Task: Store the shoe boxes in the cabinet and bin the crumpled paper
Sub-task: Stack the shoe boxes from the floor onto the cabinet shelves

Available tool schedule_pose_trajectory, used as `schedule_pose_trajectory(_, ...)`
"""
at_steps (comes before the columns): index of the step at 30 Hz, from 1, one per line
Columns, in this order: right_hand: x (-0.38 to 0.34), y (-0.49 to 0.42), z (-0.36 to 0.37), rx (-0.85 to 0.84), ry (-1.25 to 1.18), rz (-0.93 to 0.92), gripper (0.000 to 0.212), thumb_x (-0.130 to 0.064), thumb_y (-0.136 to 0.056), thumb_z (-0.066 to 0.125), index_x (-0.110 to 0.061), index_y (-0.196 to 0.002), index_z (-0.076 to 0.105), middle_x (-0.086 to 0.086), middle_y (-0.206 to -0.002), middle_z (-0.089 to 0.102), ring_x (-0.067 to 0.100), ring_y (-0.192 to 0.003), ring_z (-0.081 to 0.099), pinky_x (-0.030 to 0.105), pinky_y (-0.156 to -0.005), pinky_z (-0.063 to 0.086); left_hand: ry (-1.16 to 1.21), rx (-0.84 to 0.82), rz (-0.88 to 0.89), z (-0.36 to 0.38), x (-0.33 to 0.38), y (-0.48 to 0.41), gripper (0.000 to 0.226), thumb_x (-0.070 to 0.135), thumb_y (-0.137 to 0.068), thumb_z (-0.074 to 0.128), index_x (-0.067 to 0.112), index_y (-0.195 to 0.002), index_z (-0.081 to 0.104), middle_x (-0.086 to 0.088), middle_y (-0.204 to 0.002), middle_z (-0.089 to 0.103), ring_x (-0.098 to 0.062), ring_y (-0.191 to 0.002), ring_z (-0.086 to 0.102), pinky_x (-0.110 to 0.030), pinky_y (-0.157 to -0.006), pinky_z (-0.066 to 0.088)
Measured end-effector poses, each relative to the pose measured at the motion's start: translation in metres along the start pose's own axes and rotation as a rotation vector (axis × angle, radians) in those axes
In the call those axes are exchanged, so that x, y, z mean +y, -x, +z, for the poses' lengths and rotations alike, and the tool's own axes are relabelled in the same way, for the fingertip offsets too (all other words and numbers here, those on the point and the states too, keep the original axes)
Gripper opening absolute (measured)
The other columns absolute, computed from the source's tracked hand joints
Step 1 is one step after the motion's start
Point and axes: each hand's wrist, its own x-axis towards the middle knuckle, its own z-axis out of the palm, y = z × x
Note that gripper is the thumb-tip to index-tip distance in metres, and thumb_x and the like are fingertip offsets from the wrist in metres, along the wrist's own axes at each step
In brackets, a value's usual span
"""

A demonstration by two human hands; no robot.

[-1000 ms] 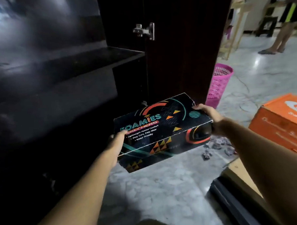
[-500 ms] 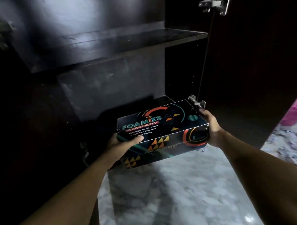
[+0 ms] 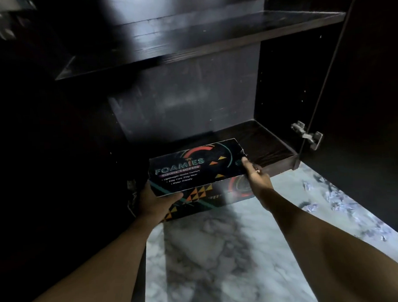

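A black shoe box (image 3: 194,171) printed "FOAMIES" with coloured triangles hangs at the front edge of the dark cabinet's bottom shelf (image 3: 268,145). My left hand (image 3: 154,200) grips its near left corner, thumb on the lid. My right hand (image 3: 256,173) holds its right end. The box's far edge reaches over the shelf. Several crumpled paper pieces (image 3: 337,199) lie on the marble floor at the right.
An upper cabinet shelf (image 3: 188,39) spans above. The open right cabinet door (image 3: 363,120) stands beside the box, with a metal hinge (image 3: 306,134) on it. The left side of the cabinet is in deep shadow. White marble floor (image 3: 221,264) lies below my arms.
Both hands have carried the box forward and down to the bottom shelf's edge. The view turned left into the cabinet, so the pink basket and orange box have left the frame.
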Motion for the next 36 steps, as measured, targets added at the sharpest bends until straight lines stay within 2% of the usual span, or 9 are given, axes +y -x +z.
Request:
schedule_pose_trajectory(3, 0.008, -0.006, 0.019, -0.024, 0.17, -0.068, 0.063, -0.056, -0.089, 0.059, -0.01, -0.131, 0.052, 0.01, -0.128, 0.06, 0.027, -0.119, 0.055, 0.032, -0.098, 0.04, -0.243, 0.046, -0.037, 0.004, -0.018, -0.011, 0.081, 0.054, -0.058, 0.077, 0.016, -0.127, 0.057, -0.017, -0.123, 0.06, -0.036, -0.117, 0.057, -0.047, -0.096, 0.049)
schedule_pose_trajectory(6, 0.005, -0.01, 0.036, -0.004, 0.217, -0.1, 0.073, -0.06, -0.086, 0.059, -0.008, -0.135, 0.044, 0.016, -0.134, 0.053, 0.033, -0.123, 0.052, 0.039, -0.106, 0.04, -0.684, 0.011, 0.116, 0.003, -0.007, 0.003, 0.08, 0.045, -0.089, 0.062, 0.017, -0.153, 0.023, -0.024, -0.158, 0.01, -0.04, -0.146, 0.013, -0.049, -0.114, 0.026)
schedule_pose_trajectory(8, 0.005, -0.008, 0.044, 0.065, 0.263, -0.209, 0.076, -0.054, -0.086, 0.063, -0.007, -0.141, 0.037, 0.02, -0.14, 0.039, 0.035, -0.127, 0.046, 0.041, -0.109, 0.036, -0.857, -0.094, 0.241, 0.007, -0.008, 0.007, 0.084, 0.049, -0.095, 0.051, 0.02, -0.157, 0.002, -0.017, -0.162, -0.014, -0.036, -0.149, -0.008, -0.047, -0.119, 0.015)
schedule_pose_trajectory(11, 0.016, 0.006, 0.047, 0.216, 0.491, -0.496, 0.067, -0.051, -0.087, 0.064, -0.012, -0.136, 0.041, 0.016, -0.135, 0.035, 0.032, -0.123, 0.043, 0.043, -0.103, 0.043, -0.957, -0.279, 0.215, 0.015, -0.02, 0.007, 0.088, 0.051, -0.097, 0.044, 0.025, -0.153, -0.018, -0.01, -0.159, -0.029, -0.031, -0.148, -0.022, -0.05, -0.121, 0.013)
schedule_pose_trajectory(14, 0.031, 0.009, 0.051, 0.176, 0.77, -0.645, 0.063, -0.06, -0.086, 0.058, -0.015, -0.128, 0.047, 0.016, -0.133, 0.037, 0.031, -0.12, 0.045, 0.048, -0.088, 0.054, -1.009, -0.309, 0.199, 0.017, -0.027, 0.003, 0.095, 0.052, -0.096, 0.046, 0.023, -0.151, -0.026, -0.01, -0.157, -0.033, -0.03, -0.145, -0.03, -0.053, -0.121, 0.008)
schedule_pose_trajectory(18, 0.026, -0.004, 0.065, 0.185, 0.857, -0.704, 0.051, -0.056, -0.091, 0.055, -0.013, -0.118, 0.054, 0.016, -0.131, 0.04, 0.029, -0.116, 0.045, 0.05, -0.077, 0.057, -1.015, -0.258, 0.214, 0.019, -0.026, -0.015, 0.1, 0.05, -0.093, 0.052, 0.021, -0.152, -0.024, -0.013, -0.158, -0.03, -0.032, -0.146, -0.027, -0.049, -0.122, -0.001)
schedule_pose_trajectory(22, 0.013, -0.02, 0.09, 0.245, 0.927, -0.646, 0.047, -0.053, -0.095, 0.049, -0.015, -0.123, 0.058, 0.019, -0.134, 0.04, 0.034, -0.123, 0.039, 0.051, -0.092, 0.049, -0.974, -0.238, 0.191, 0.023, -0.024, -0.041, 0.105, 0.045, -0.089, 0.058, 0.022, -0.152, -0.022, -0.012, -0.159, -0.028, -0.033, -0.146, -0.028, -0.049, -0.122, 0.003)
schedule_pose_trajectory(31, -0.004, -0.061, 0.132, -0.06, 0.858, -0.616, 0.049, -0.037, -0.101, 0.044, -0.017, -0.145, 0.04, 0.008, -0.155, 0.027, 0.033, -0.15, 0.004, 0.043, -0.116, 0.028, -0.928, -0.307, 0.037, 0.017, -0.008, -0.116, 0.109, 0.039, -0.084, 0.065, 0.025, -0.154, -0.018, -0.007, -0.159, -0.03, -0.029, -0.146, -0.028, -0.049, -0.12, 0.003)
schedule_pose_trajectory(36, -0.013, -0.079, 0.156, -0.194, 0.795, -0.563, 0.052, -0.028, -0.102, 0.043, -0.014, -0.151, 0.033, 0.0, -0.164, 0.014, 0.027, -0.149, 0.015, 0.038, -0.114, 0.03, -0.907, -0.359, -0.018, 0.009, -0.006, -0.146, 0.11, 0.038, -0.084, 0.067, 0.028, -0.154, -0.017, -0.004, -0.159, -0.031, -0.028, -0.147, -0.027, -0.05, -0.122, 0.006)
